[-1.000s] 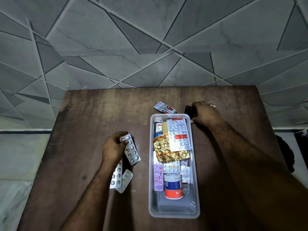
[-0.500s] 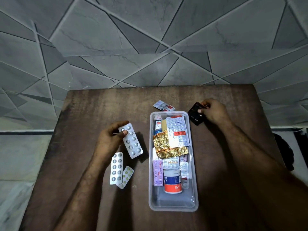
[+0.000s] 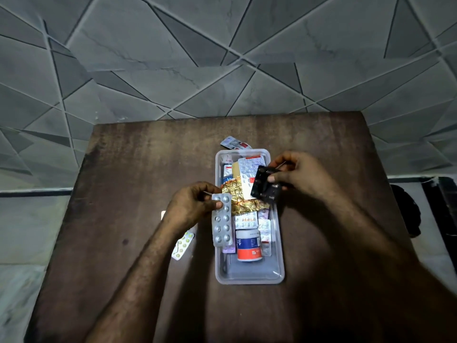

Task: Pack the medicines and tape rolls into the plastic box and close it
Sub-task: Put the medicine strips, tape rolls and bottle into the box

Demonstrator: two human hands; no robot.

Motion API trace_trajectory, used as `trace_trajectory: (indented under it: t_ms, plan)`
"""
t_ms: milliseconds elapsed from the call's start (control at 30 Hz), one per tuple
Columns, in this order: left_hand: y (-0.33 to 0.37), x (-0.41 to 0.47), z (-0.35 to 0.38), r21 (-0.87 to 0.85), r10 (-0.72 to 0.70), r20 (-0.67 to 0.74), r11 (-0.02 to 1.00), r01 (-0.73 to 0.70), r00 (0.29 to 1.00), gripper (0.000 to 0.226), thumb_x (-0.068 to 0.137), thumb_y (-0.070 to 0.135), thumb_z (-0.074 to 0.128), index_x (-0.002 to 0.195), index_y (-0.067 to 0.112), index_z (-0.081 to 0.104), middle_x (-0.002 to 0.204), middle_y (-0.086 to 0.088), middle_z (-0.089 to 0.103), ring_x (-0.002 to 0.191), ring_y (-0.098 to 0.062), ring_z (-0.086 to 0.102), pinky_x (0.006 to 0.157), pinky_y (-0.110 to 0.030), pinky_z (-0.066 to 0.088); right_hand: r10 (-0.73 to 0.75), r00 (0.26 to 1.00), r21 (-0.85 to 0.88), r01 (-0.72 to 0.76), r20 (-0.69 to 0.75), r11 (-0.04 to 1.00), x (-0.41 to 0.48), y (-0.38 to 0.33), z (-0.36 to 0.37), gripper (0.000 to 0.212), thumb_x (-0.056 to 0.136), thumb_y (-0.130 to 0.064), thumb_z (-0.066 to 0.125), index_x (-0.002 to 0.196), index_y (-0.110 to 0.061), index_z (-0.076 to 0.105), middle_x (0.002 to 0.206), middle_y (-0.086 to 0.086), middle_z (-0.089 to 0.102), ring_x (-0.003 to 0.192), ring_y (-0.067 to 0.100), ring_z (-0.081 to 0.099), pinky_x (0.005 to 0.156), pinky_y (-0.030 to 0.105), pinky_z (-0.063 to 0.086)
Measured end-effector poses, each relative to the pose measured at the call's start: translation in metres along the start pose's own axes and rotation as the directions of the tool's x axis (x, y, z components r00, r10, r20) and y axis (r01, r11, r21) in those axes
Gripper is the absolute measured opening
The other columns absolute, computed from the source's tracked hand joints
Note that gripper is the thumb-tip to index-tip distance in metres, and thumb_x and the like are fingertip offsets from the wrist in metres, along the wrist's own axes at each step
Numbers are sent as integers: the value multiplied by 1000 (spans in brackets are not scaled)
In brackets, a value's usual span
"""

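A clear plastic box (image 3: 249, 277) stands open on the brown table (image 3: 123, 181), holding several pill strips, a crumpled gold foil strip (image 3: 241, 194) and a small white, blue and red jar (image 3: 248, 245). My left hand (image 3: 190, 206) pinches a silver blister strip (image 3: 222, 221) by its top end, hanging over the box's left rim. My right hand (image 3: 300, 174) grips a black blister strip (image 3: 265, 184) above the box's upper right part.
A yellow-dotted pill strip (image 3: 182, 246) lies on the table left of the box, partly under my left forearm, with the corner of a white strip (image 3: 162, 215) beside it. Another strip with a red mark (image 3: 235, 142) lies just behind the box. Grey tiled floor surrounds the table.
Both hands moved inward over the box: the left carried the silver strip right to the box's left rim, the right brought the black strip from the table over the box.
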State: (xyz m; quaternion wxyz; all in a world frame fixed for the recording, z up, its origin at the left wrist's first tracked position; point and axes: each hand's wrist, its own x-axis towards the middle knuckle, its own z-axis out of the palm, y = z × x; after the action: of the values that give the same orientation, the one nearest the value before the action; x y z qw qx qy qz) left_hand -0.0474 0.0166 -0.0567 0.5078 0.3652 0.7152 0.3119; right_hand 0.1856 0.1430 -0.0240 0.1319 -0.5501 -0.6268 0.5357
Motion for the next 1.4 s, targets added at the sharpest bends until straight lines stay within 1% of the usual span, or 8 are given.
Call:
trace_trajectory:
  t_ms: [133,300,533,633,767,933,1200,1400]
  plan:
    - [-3,-6,13,153,-7,33,988,2,999,22,76,10,79,93,21,73,73,-1,68,59,-7,58,63,-23,46,36,991,-91,-24,131,996,-19,12,25,23,74,-1,78,87,-17,70,79,9,68,68,19,63,60,29,55]
    - [-6,-17,24,408,-14,58,913,-11,998,26,79,21,78,103,29,74,90,0,75,75,-11,68,80,-32,58,97,965,-358,-4,243,934,-34,26,39,23,75,-13,80,92,-27,73,93,-6,72,85,9,67,76,25,55]
    - [8,-28,33,667,17,147,736,-111,989,38,82,28,75,119,25,70,115,4,73,100,-11,67,80,-15,42,151,932,-423,3,330,906,-46,36,47,18,71,-19,83,80,-28,70,78,-8,72,79,7,67,85,38,56]
    - [7,-32,35,696,37,170,703,-146,985,38,83,33,73,120,24,70,115,3,73,99,-14,69,84,-19,49,156,911,-465,43,380,884,-49,37,48,18,70,-23,84,85,-23,74,77,-11,72,76,3,65,77,30,53]
    - [2,-33,25,449,118,14,887,-112,993,21,86,32,71,104,22,75,97,3,76,76,-13,70,78,-29,56,155,897,-496,80,413,864,-49,36,48,17,74,-26,81,90,-23,76,90,-13,74,84,-1,64,69,19,43]
    - [-28,-23,-6,63,26,-363,998,-3,931,8,85,24,67,86,31,71,86,5,73,81,-24,71,76,-41,58,53,943,-423,98,330,901,-47,35,46,11,79,-24,76,90,-24,76,86,-18,71,84,-4,61,76,24,47]
    - [-97,-20,-34,422,-212,-438,810,408,874,67,60,50,85,115,18,65,111,-18,65,102,-37,64,88,-40,52,-65,997,-45,67,46,997,-36,40,36,6,81,-24,74,87,-22,75,85,-6,76,83,11,72,86,42,57]
    - [-102,-31,-13,648,-94,-337,698,303,937,54,60,48,85,109,33,66,117,-8,54,107,-33,51,89,-34,41,-61,977,-16,59,-205,998,3,38,18,7,78,-30,74,75,-25,72,76,-4,74,74,16,69,83,47,58]
